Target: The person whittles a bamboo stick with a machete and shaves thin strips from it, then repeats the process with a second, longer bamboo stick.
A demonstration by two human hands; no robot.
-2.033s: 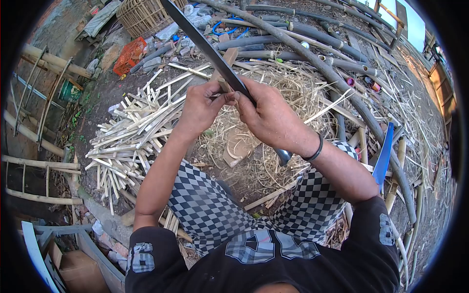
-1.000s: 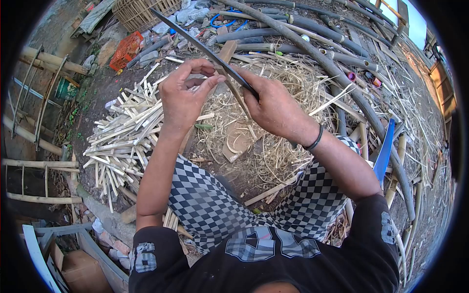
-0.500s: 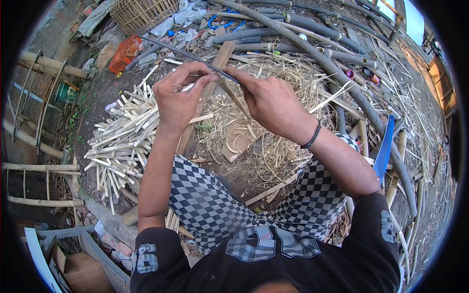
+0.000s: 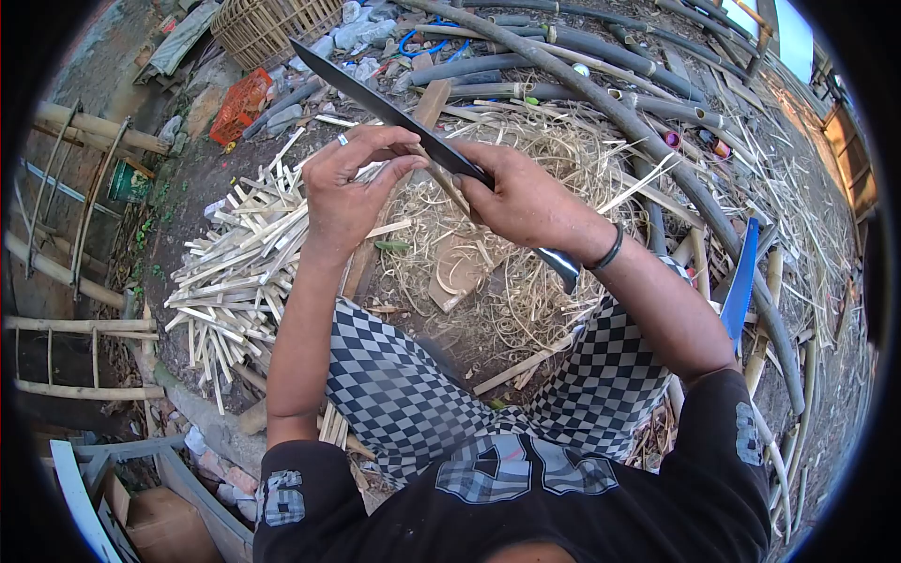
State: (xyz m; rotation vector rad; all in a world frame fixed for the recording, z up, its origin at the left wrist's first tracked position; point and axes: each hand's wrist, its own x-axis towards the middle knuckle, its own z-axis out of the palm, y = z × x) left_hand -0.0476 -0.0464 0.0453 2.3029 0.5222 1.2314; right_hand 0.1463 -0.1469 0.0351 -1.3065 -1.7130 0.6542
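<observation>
My right hand point(image 4: 530, 202) is wrapped round a long knife point(image 4: 361, 92), whose dark blade points to the upper left with its flat side showing. The end of its handle point(image 4: 560, 266) sticks out below my wrist. My left hand point(image 4: 352, 183), with a ring on one finger, pinches one end of a thin bamboo strip point(image 4: 447, 188). The strip runs down to the right, under the blade, and its lower end is hidden by my right hand. Below lie curled shavings point(image 4: 530, 291) and a flat wooden piece point(image 4: 454, 272).
Split bamboo sticks point(image 4: 239, 258) are heaped on the left. A blue saw point(image 4: 741, 277) lies at the right beside a long curved pole point(image 4: 690, 183). Farther off are an orange crate point(image 4: 241, 105), a woven basket point(image 4: 267, 28) and bamboo poles point(image 4: 610, 56).
The knife has turned from edge-on to showing its broad side, and its tip has risen. Its handle end now shows below my right wrist. My left hand has turned slightly, showing the ring.
</observation>
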